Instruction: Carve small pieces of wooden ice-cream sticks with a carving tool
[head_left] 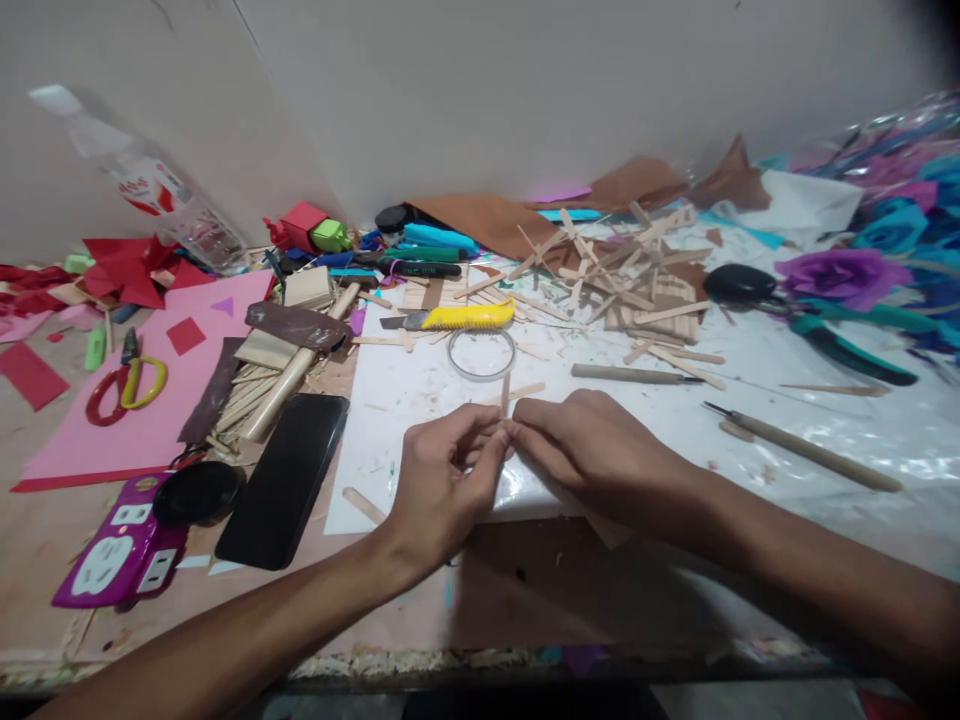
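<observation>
Over the white sheet [375, 370], my left hand [454, 470] and my right hand [592, 445] meet at the fingertips. Between them a short wooden craft stick [505, 393] points upward; its lower end is hidden by my fingers. Both hands are closed in a pinch on it. Just beyond lies a clear round ring [481, 354], with a yellow box cutter [457, 316] behind it. To the right of the ring rests a thin wooden-handled tool [634, 374]. A second such tool [817, 455] lies farther right.
Loose craft sticks [600, 265] heap up at the back. On the left are a black phone [285, 480], a purple power strip [124, 545], scissors [126, 385] and a leaning plastic bottle [161, 195]. Pliers [851, 345] and a purple paper flower [844, 275] lie on the right.
</observation>
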